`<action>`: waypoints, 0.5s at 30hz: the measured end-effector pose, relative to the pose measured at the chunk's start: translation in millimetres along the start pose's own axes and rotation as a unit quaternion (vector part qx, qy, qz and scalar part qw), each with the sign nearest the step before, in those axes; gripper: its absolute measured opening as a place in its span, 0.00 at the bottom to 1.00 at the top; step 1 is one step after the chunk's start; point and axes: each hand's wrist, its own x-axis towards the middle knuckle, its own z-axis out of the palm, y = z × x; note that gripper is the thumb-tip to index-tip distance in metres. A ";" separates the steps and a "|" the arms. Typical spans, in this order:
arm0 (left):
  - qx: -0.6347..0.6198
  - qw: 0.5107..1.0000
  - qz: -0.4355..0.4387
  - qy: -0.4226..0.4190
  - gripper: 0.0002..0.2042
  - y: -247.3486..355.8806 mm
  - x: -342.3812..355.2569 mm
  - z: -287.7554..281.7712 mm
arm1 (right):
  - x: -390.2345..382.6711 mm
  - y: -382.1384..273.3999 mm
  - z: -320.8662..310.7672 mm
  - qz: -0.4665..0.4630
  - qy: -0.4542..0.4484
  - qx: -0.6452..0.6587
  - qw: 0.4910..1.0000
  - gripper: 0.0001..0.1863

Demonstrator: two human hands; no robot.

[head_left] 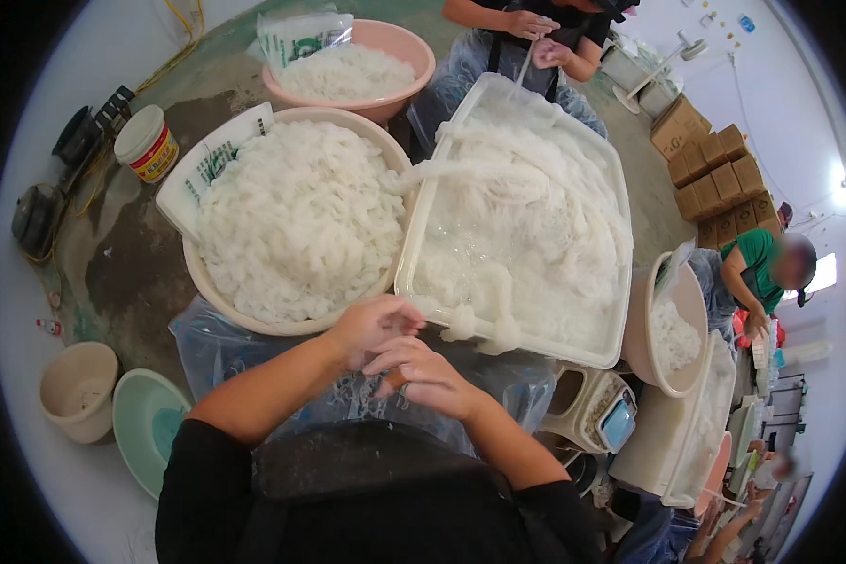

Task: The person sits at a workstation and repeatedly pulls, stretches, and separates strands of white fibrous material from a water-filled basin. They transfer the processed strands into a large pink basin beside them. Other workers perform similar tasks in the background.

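Observation:
My left hand (382,325) and my right hand (427,378) meet above my lap, just short of the tub and tray. Both have loosely bent, parted fingers, slightly blurred, with nothing visible in them. Ahead on the left, a large cream tub (194,266) is heaped with soft white ruffled strands (296,221). Beside it stands a white tray (573,350) holding shallow liquid and a pile of wet, stringy white material (545,202). One thick strand (479,170) bridges the tray and the tub. Short ends (504,324) hang over the tray's near rim.
Across the tray, a person's hands (543,39) hold a thin white length. A pink tub (414,77) stands at the back; another tub (696,371) is on the right, near a person in green (761,263). A bucket (147,141) and green basin (141,423) stand left.

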 end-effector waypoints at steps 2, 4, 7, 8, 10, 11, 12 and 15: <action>0.038 0.997 0.018 0.061 0.16 0.1 -2.8 -19.7 | -29.0 27.2 -7.6 0.163 0.057 0.111 0.979 0.13; 0.243 0.963 0.081 0.084 0.17 -4.2 -1.3 -27.6 | -45.3 63.3 -15.5 0.177 0.019 -0.161 0.971 0.22; 0.480 0.852 0.180 0.103 0.16 -13.1 4.3 -29.0 | -38.4 75.9 5.8 0.156 0.110 -0.198 0.961 0.25; 0.503 0.836 0.190 0.107 0.16 -15.2 4.1 -22.0 | -37.1 81.3 8.3 0.127 0.129 -0.170 0.969 0.26; 0.495 0.845 0.164 0.119 0.15 -23.9 5.6 -21.5 | -38.6 86.7 7.6 0.145 0.090 -0.086 0.982 0.25; 0.408 0.898 0.108 0.123 0.15 -23.7 6.8 -19.5 | -39.1 86.1 7.1 0.154 0.071 -0.046 0.984 0.24; 0.316 0.939 0.050 0.127 0.15 -22.9 8.1 -15.9 | -40.9 84.1 8.2 0.182 0.074 0.038 0.980 0.23; 0.196 0.972 0.004 0.128 0.13 -17.6 1.8 -9.4 | -42.0 75.0 9.1 0.211 0.081 0.131 0.965 0.21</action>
